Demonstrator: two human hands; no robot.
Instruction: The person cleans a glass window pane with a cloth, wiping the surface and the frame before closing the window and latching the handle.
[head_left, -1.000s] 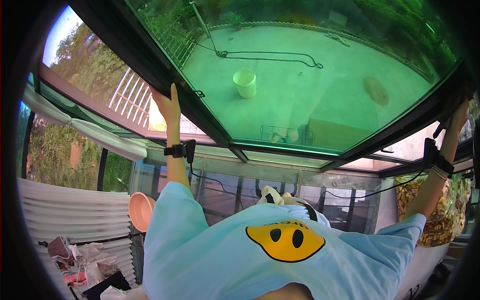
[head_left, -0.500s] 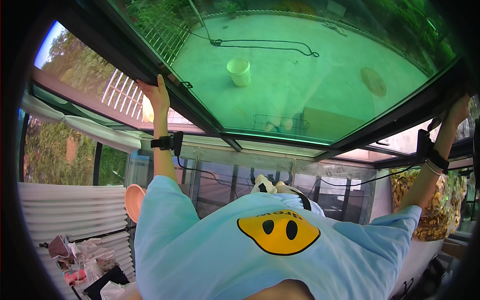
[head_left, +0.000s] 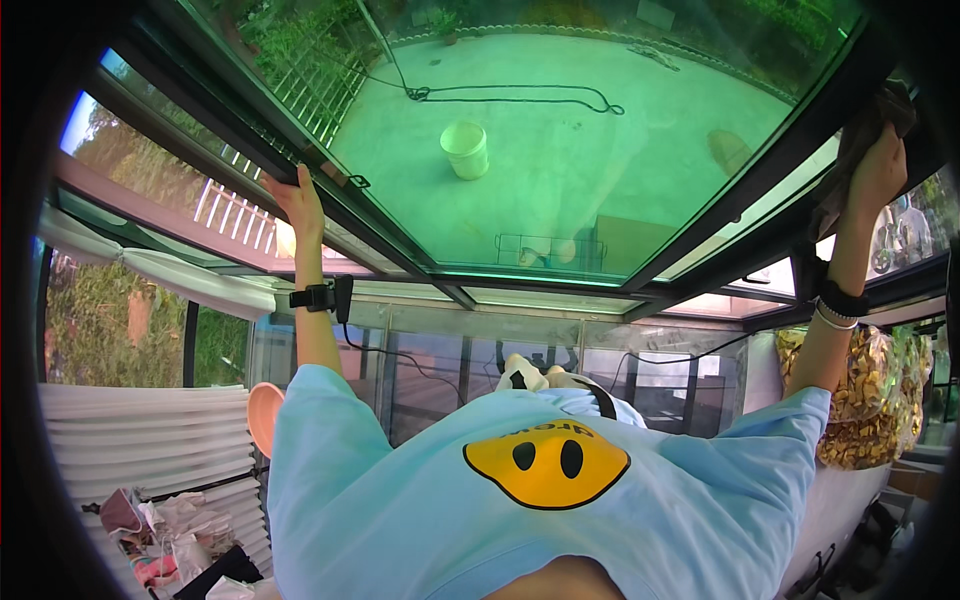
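- At the near left, a heap of cloth items [head_left: 185, 535] lies beside a white corrugated panel [head_left: 150, 430], with an orange basin [head_left: 263, 420] by the person's sleeve; both elbows do best well apart from these.
- The left hand [head_left: 297, 205] is raised to the left bar of a dark frame [head_left: 765, 160], fingers spread and thumb up. It appears to brace against the bar rather than wrap round it. A flat palm with even pressure should serve well here, fingertips out of the gap beside the bar.
- Just right of that hand, a small metal latch [head_left: 358, 181] sits on the bar; the thumb should rest clear of it.
- From the left wrist strap [head_left: 318, 297] a thin black cable [head_left: 400, 365] runs off to the right; it needs slack, away from the frame edges.
- In the middle, the green-tinted glass panel [head_left: 560, 215] sits within the frame, between the two arms and on their far side. Balanced effort at both sides would best prevent twisting.
- At the far right, the right hand [head_left: 880, 170] appears curled around a dark cloth [head_left: 848, 165] beside the right-hand bars. Whether it also grips a bar, one cannot tell. Bunching the cloth inside the palm should prevent snagging.
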